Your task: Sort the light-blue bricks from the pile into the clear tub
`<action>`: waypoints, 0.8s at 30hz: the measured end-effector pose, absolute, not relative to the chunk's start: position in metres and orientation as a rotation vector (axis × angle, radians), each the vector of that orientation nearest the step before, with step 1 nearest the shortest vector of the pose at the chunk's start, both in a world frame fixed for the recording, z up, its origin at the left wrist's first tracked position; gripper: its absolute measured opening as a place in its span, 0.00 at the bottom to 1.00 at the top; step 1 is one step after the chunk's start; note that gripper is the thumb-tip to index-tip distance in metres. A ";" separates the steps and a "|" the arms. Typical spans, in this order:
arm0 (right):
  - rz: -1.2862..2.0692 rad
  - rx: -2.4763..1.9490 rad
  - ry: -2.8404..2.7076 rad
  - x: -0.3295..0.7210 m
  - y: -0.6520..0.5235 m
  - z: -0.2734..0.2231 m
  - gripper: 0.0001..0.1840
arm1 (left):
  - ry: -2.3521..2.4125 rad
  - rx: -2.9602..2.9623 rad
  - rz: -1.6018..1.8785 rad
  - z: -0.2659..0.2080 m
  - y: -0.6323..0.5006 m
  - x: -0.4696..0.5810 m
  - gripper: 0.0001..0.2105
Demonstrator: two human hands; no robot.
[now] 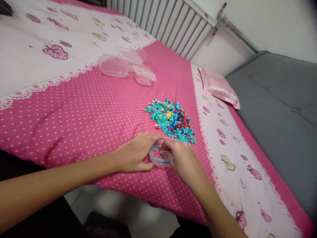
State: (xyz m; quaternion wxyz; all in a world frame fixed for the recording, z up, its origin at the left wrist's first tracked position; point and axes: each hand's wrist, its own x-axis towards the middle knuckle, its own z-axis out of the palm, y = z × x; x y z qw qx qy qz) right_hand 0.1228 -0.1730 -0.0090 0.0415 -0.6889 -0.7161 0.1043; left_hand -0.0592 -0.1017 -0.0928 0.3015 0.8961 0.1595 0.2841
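Observation:
My left hand (137, 152) is curved around the left side of a small clear plastic container (162, 163), thumb near the front and fingers near the far rim. Inside the container lie a few light-blue toy bricks (162, 160), some in a short row along its near side. My right hand (182, 157) reaches in from the right with its fingertips pinched. A tiny light-blue brick (160, 152) shows at those fingertips; the hand partly hides the container. Just beyond stands a heap of small toy bricks (170, 115) in blue, teal, red and yellow.
Several clear plastic containers or lids (114, 66) lie farther back on the pink dotted bedspread (74, 115). A pink pillow (218, 86) rests by the grey headboard (277, 96) on the right. A white radiator (165, 23) stands behind the bed. The bed's near edge drops to a tiled floor.

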 end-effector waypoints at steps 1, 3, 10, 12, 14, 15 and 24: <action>0.301 -2.145 -2.203 0.122 -0.172 -0.010 0.09 | 0.423 2.376 0.754 -0.093 -0.102 -0.059 0.29; 0.253 -2.209 -2.231 0.121 -0.169 -0.012 0.09 | 0.422 2.373 0.754 -0.092 -0.102 -0.059 0.29; 0.072 -2.291 -2.347 0.112 -0.162 -0.011 0.13 | 0.418 2.369 0.764 -0.095 -0.103 -0.058 0.30; 0.041 -2.290 -2.367 0.110 -0.162 -0.012 0.13 | 0.417 2.370 0.762 -0.094 -0.103 -0.058 0.30; 0.027 -2.292 -2.377 0.109 -0.161 -0.012 0.13 | 0.416 2.372 0.762 -0.094 -0.103 -0.058 0.30; 0.025 -2.292 -2.380 0.109 -0.161 -0.013 0.13 | 0.416 2.373 0.762 -0.094 -0.103 -0.059 0.31; 0.077 -2.217 -2.345 0.111 -0.163 -0.021 0.13 | 0.403 2.369 0.776 -0.094 -0.102 -0.059 0.33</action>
